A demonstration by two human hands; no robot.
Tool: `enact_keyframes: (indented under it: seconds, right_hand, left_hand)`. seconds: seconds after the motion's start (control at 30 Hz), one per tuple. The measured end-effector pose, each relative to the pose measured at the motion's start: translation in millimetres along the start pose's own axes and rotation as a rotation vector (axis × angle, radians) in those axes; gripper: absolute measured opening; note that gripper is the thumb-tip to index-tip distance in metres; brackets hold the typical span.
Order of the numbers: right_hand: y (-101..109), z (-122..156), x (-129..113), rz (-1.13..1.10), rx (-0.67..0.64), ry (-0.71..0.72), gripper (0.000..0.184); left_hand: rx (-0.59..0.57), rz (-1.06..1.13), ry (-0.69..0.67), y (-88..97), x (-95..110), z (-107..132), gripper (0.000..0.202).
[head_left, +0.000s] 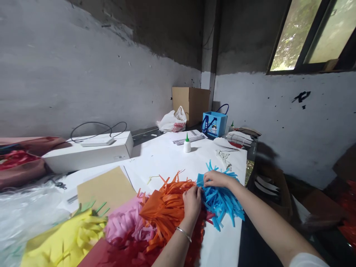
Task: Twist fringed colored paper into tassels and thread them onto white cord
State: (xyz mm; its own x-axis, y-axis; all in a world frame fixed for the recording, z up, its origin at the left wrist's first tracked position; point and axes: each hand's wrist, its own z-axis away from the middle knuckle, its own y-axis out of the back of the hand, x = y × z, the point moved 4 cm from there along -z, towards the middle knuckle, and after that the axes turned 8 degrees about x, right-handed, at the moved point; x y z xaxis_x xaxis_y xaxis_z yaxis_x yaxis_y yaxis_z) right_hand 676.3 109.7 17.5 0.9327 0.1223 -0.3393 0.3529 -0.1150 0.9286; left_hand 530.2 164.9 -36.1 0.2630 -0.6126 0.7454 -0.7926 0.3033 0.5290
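A bunch of blue fringed paper (222, 202) lies at the table's right edge, its cut strips spread out. My right hand (215, 179) pinches its uncut top band. My left hand (192, 202), with a bracelet at the wrist, has its fingers closed at the left edge of the same blue piece. Beneath and beside my left hand is a heap of orange fringed paper (164, 202). Pink fringed paper (125, 220), dark red paper (111, 254) and yellow fringed paper (66, 237) lie to the left, partly overlapping.
A white glue bottle (187, 145) with a green tip stands on the white table (155, 155). Behind are a blue bag (214, 124), a plastic bag (174, 120) and a cardboard box (191, 104). A long white box (91, 154) and clear plastic (27, 215) lie left.
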Motion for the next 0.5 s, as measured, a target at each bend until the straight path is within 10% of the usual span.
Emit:
enact_keyframes:
  seconds: [0.5]
  right_hand:
    - [0.3, -0.8, -0.4, -0.008, -0.004, -0.008, 0.02]
  left_hand:
    - [0.0, -0.012, 0.005, 0.0, 0.9, 0.0, 0.033]
